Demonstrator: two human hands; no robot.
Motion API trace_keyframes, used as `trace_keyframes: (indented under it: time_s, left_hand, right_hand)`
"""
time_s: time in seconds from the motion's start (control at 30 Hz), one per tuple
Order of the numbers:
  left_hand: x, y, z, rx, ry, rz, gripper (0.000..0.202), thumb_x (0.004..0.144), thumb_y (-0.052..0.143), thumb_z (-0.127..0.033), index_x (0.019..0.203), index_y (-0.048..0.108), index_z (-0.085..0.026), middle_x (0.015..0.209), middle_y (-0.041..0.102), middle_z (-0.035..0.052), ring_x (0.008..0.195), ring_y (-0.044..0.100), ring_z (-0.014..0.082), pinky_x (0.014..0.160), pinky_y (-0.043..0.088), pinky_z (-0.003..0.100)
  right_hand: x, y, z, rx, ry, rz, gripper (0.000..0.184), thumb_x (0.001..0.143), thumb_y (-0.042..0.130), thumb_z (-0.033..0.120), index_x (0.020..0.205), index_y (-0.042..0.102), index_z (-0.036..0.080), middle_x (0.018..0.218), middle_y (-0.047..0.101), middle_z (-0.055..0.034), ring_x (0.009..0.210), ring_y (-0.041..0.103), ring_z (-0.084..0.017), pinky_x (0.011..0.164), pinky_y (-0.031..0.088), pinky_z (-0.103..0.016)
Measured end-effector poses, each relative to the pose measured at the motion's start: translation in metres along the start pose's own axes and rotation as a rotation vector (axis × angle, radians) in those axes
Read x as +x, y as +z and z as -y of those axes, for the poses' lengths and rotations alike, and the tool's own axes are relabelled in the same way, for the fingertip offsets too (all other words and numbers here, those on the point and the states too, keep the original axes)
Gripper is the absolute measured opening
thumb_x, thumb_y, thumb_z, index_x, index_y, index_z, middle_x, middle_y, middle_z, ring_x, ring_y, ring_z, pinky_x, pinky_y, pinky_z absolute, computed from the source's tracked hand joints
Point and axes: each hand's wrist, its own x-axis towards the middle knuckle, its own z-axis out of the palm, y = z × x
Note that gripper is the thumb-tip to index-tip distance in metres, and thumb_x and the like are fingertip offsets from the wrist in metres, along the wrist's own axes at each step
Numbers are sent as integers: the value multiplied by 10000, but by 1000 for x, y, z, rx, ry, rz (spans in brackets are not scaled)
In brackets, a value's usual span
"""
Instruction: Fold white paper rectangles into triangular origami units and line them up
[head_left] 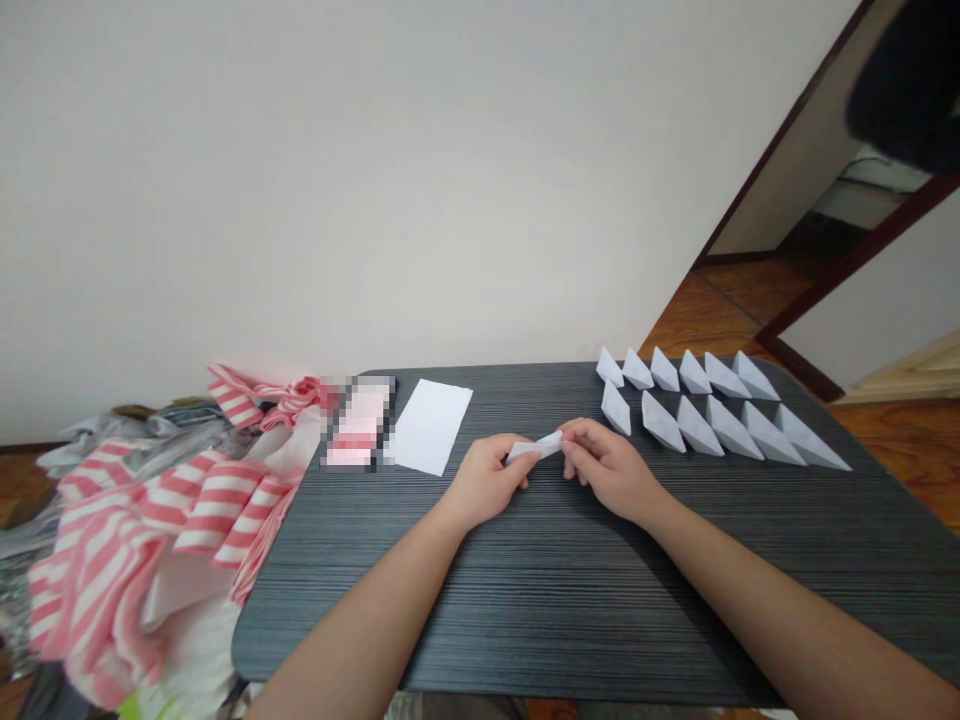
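Observation:
My left hand [486,482] and my right hand [604,470] sit close together above the dark table, pinching a narrow folded strip of white paper [534,448] between their fingertips. To the right of my right hand, several folded white paper pieces [696,424] stand in two rows, each a pointed wedge. The closest wedge [615,408] lies a short way from my right fingers. A flat white paper sheet [429,426] lies beyond my left hand, apart from it.
The table is dark grey with fine streaks [450,620]. Beside the sheet lies a pixelated pink-and-white item [358,424]. Pink-and-white striped fabric or plastic [165,540] heaps past the left edge. A white wall [375,180] stands behind, with a doorway and wooden floor [742,300] at right.

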Motion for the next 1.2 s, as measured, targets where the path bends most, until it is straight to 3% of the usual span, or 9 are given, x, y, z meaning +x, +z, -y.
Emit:
trace_keyframes:
  time_s: [0.27, 0.43, 0.63, 0.9, 1.0, 1.1, 1.2]
  left_hand:
    - [0, 1, -5, -33, 98, 47, 286, 866, 449, -334, 767, 645, -150, 827, 632, 37, 606, 529, 97, 590, 411, 216]
    - [0, 1, -3, -14, 31, 23, 277, 862, 452, -354, 845, 646, -157, 672, 593, 9, 559, 520, 103, 560, 399, 218]
    - [0, 1, -3, 14, 22, -11, 300, 865, 445, -385, 830, 642, -162, 621, 582, -1, 568, 524, 109, 570, 391, 218]
    - [0, 3, 2, 35, 17, -48, 308, 873, 436, -365, 791, 646, -156, 607, 583, 4, 579, 528, 112, 586, 395, 219]
    - [0, 3, 2, 51, 55, -46, 307, 869, 444, -353, 743, 642, -156, 646, 601, 14, 611, 536, 117, 610, 399, 224]
    - [0, 2, 0, 59, 85, -33, 310, 867, 444, -348, 717, 638, -158, 672, 609, 16, 609, 531, 115, 611, 397, 227]
    - [0, 2, -3, 54, 83, -18, 311, 860, 451, -350, 703, 636, -155, 693, 615, 20, 610, 533, 115, 607, 396, 226]
  right_hand:
    - [0, 0, 3, -25, 26, 10, 142, 898, 465, 314, 933, 536, 195, 594, 545, 23, 515, 517, -113, 498, 409, -233]
    - [1, 1, -2, 35, 35, -74, 123, 867, 520, 313, 922, 523, 204, 620, 569, 26, 492, 554, -116, 489, 424, -239]
    - [3, -4, 2, -106, -68, -45, 175, 852, 538, 308, 878, 676, 203, 932, 637, -60, 537, 585, -117, 538, 481, -281]
    - [4, -3, -2, -81, -77, 26, 191, 839, 554, 304, 951, 682, 216, 1004, 604, -68, 597, 584, -129, 550, 497, -284]
    - [6, -4, 1, -123, -97, 25, 164, 847, 540, 282, 801, 676, 203, 929, 613, -57, 690, 596, -157, 624, 491, -295]
    - [6, -5, 7, -174, -133, 19, 263, 858, 516, 246, 619, 610, 191, 848, 616, -49, 793, 595, -183, 748, 468, -321]
    - [6, -5, 11, -185, -136, 22, 273, 864, 496, 230, 608, 584, 195, 824, 613, -48, 797, 589, -187, 764, 458, -330]
